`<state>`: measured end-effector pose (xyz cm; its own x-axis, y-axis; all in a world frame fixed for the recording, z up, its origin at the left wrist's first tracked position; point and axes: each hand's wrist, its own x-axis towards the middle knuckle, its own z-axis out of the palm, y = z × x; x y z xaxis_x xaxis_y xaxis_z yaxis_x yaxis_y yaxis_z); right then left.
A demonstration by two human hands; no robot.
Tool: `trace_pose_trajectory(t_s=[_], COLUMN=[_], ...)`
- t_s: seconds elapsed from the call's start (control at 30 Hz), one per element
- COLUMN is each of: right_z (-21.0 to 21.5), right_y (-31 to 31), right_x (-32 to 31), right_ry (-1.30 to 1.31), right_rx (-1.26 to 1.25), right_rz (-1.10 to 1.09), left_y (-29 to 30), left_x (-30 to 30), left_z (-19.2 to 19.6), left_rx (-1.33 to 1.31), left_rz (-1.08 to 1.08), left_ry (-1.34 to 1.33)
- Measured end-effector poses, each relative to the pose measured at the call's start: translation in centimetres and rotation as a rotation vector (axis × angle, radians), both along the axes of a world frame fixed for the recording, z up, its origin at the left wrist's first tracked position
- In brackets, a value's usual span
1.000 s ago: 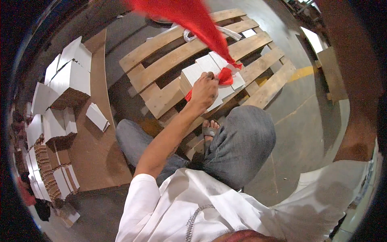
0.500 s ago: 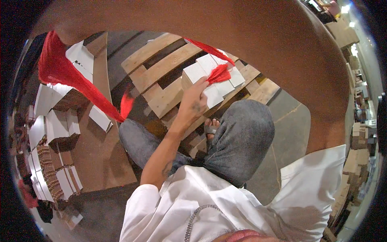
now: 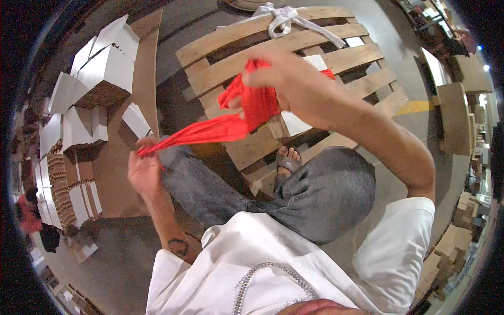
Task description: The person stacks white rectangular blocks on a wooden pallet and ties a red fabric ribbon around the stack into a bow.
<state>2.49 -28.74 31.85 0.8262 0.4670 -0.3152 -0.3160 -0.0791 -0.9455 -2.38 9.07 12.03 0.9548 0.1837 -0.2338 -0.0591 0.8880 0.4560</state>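
Observation:
A long red cloth strip (image 3: pixel 210 129) stretches slantwise between my two hands. Near my left knee, my left hand (image 3: pixel 146 170) is closed on its narrow end. My right hand (image 3: pixel 270 79), slightly blurred, grips a bunched part of the red cloth above the pallet. Under that hand and cloth sits a group of small white boxes (image 3: pixel 295 124); most of it is hidden. A bit of red also shows on the boxes beyond my right wrist.
The boxes rest on a wooden pallet (image 3: pixel 247 152). A knotted white cloth strip (image 3: pixel 284 20) lies at its far edge. To the left, stacks of folded white cartons (image 3: pixel 107 65) stand on a brown board (image 3: pixel 123 181). Cardboard boxes (image 3: pixel 454 118) stand at the right.
My right arm has come down from across the top of the view to over the boxes. My left hand has left the boxes and moved left, now holding the strip's narrow end.

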Motion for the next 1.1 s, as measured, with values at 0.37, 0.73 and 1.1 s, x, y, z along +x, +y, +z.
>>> trace_pose_trajectory(t_s=[0.37, 0.73, 1.1], right_z=[-4.4, -28.8, -34.7], right_y=[-14.9, -28.9, -29.3], right_x=[-2.0, 2.5, 3.9], right_ry=[-0.119, -0.055, -0.196], right_rx=[-0.097, -0.303, -0.756], right_rz=[-0.023, -0.601, -0.313], left_y=[-9.0, -25.2, -29.4], left_x=[2.6, 4.5, 5.2], left_z=[-5.2, -13.0, -23.1], left_rx=[1.817, 2.129, 1.711], left_rz=[-0.594, -0.995, -0.954], left_ry=[-0.459, -0.109, -0.325])
